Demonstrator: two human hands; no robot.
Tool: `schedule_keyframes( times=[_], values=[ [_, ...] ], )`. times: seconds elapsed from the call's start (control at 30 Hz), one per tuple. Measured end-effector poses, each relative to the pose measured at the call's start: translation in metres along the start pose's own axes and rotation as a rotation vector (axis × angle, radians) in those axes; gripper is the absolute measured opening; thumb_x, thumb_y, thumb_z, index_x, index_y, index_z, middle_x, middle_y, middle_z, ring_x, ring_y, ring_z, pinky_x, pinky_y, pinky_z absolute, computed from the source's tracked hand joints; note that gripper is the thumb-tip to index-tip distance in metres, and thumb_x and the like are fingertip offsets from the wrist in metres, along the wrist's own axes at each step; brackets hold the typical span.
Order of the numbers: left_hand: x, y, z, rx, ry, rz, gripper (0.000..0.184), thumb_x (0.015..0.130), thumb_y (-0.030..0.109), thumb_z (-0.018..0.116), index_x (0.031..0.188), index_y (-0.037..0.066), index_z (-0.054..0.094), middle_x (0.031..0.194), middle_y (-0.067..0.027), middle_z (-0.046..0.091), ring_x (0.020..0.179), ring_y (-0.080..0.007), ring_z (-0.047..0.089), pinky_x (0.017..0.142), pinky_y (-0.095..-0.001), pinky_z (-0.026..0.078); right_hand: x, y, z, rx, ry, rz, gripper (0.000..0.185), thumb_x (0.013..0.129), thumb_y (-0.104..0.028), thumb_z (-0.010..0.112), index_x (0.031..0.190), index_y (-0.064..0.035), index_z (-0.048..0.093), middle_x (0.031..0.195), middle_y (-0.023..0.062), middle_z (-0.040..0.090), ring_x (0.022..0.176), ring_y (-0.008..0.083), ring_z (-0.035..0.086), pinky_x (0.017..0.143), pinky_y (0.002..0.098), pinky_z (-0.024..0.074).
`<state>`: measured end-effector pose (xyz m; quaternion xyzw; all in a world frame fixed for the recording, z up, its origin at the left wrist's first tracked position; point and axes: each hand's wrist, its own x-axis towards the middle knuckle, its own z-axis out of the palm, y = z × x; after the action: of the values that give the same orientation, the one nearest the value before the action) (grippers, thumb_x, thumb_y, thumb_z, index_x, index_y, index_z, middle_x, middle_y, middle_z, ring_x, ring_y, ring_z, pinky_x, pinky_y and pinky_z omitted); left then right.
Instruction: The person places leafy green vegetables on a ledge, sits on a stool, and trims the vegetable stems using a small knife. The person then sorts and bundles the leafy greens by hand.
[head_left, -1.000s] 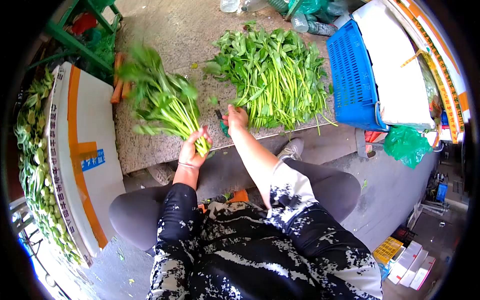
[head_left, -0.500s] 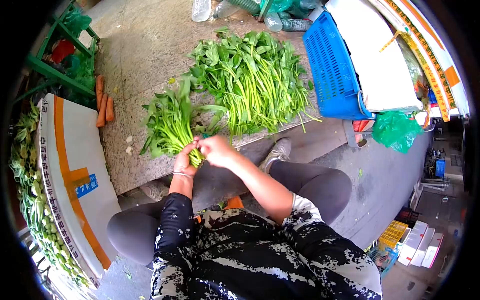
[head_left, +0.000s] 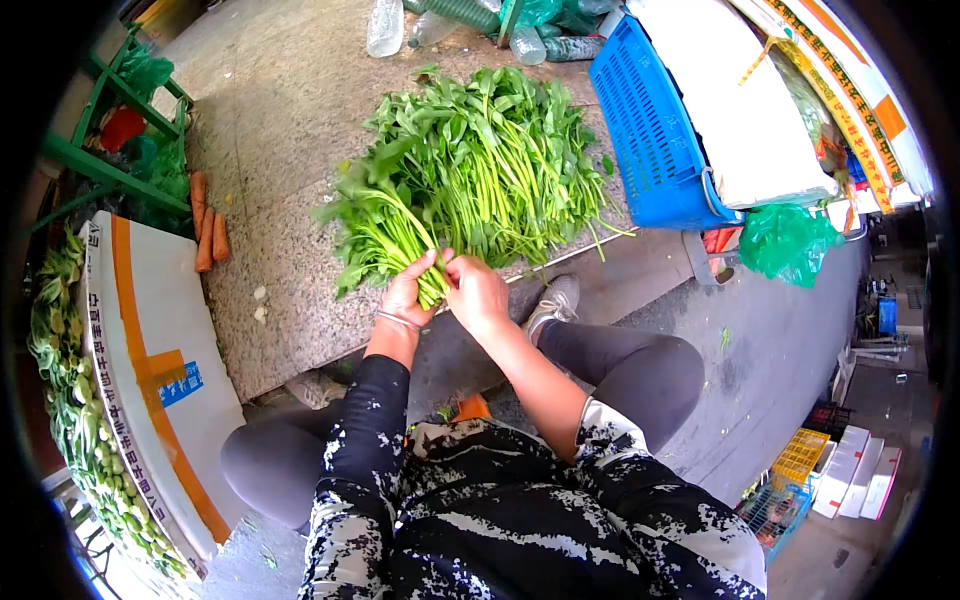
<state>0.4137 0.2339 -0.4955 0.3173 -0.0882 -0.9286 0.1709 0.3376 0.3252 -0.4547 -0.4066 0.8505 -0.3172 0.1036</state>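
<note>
My left hand is wrapped round the stem ends of a bunch of water spinach, whose leaves point away from me. Against the right side of those stems, my right hand is closed, fingertips pinched together beside my left thumb. Whatever is in that pinch is hidden. Just beyond and to the right, a large loose pile of water spinach lies on the stone slab, stems toward me. The bunch overlaps the pile's left edge.
Several carrots and a white foam box are at left. A blue plastic crate stands at right, with a green plastic bag near it. Plastic bottles lie at the back. My knees flank the slab's front edge.
Both hands and the bunch have shifted right, toward the pile. My right hand has turned and now pinches beside the stems rather than crossing over them.
</note>
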Motion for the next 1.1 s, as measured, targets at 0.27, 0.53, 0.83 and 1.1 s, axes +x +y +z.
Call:
schedule_keyframes(
  times=[0.27, 0.53, 0.83, 1.1],
  values=[
    [-0.038, 0.002, -0.005, -0.568, -0.223, 0.271, 0.018, 0.079, 0.011, 0.056, 0.097, 0.007, 0.054, 0.081, 0.0001, 0.058, 0.076, -0.0139, 0.058, 0.082, -0.0357, 0.045, 0.105, 0.047, -0.003, -0.346, 0.082, 0.401, 0.048, 0.070, -0.039, 0.064, 0.104, -0.0076, 0.051, 0.107, 0.0165, 0.051, 0.101, 0.0303, 0.049, 0.086, 0.0401, 0.0395],
    [-0.040, 0.013, -0.028, -0.486, -0.100, 0.166, 0.018, 0.078, 0.010, 0.057, 0.096, 0.008, 0.054, 0.076, -0.0006, 0.058, 0.070, -0.0146, 0.057, 0.077, -0.0324, 0.046, 0.154, 0.052, -0.040, -0.408, -0.312, 0.435, 0.039, 0.073, -0.039, 0.055, 0.088, -0.0043, 0.063, 0.091, 0.0157, 0.062, 0.084, 0.0264, 0.060, 0.074, 0.0362, 0.0462],
    [-0.048, 0.007, -0.031, -0.398, -0.024, 0.163, 0.010, 0.077, 0.009, 0.057, 0.086, 0.009, 0.055, 0.077, -0.0003, 0.058, 0.073, -0.0166, 0.057, 0.077, -0.0339, 0.047, 0.119, 0.053, -0.128, 0.842, -0.214, 0.526, 0.015, 0.077, -0.015, 0.049, 0.076, -0.0017, 0.056, 0.061, 0.0029, 0.054, 0.049, 0.0077, 0.046, 0.041, 0.0196, 0.0315],
    [-0.056, -0.005, -0.021, -0.336, -0.054, 0.110, 0.012, 0.078, 0.008, 0.055, 0.089, 0.005, 0.055, 0.087, -0.0025, 0.060, 0.084, -0.0205, 0.058, 0.081, -0.0376, 0.046, 0.061, 0.082, -0.107, 1.557, -0.259, 0.510, 0.018, 0.083, -0.015, 0.054, 0.092, -0.0001, 0.053, 0.082, 0.0090, 0.057, 0.056, 0.0085, 0.047, 0.043, 0.0166, 0.0348]
  ],
)
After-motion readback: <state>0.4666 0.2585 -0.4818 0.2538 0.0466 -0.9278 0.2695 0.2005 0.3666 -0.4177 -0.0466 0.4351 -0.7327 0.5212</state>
